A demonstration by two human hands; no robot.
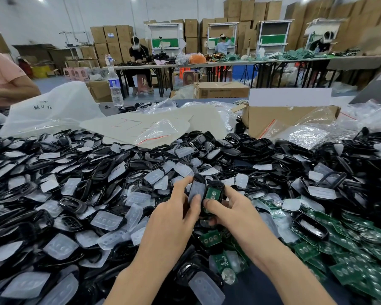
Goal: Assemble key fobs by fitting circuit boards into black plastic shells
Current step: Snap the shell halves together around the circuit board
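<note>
Head view, both hands work above the heap near the middle of the counter (257,287).

The left hand (172,216) grips a black plastic shell with a translucent rubber button pad in it, the pad shell (197,188). Its fingers (183,183) curl round the shell's left edge and the thumb lies on the pad face.

The right hand (238,210) holds a second black plastic shell, the board shell (217,185). A green rectangular circuit board (213,192) sits in it face up. The thumb presses the board's near end. The index finger runs along the right rim and the rest are underneath, hidden.

Key relation:
- The two shells stand side by side, with inner long edges touching or nearly so, like an open book.
- Both long axes run away from the person, with the far ends tipped slightly toward each other.
- The pad shell lies directly left of the board shell, so the left hand is the nearer one to fold it over.

My read is that the board looks seated, though I can't tell if it is fully down at the far end. The next move probably turns on keeping those long edges parallel as the halves close. If they skew, the board may lift or the pad may pinch.

Around the hands is a loose pile of black shell frames (97,168) and translucent pads (106,220). Spare green boards (350,256) are heaped to the right, near the right hand.
</note>
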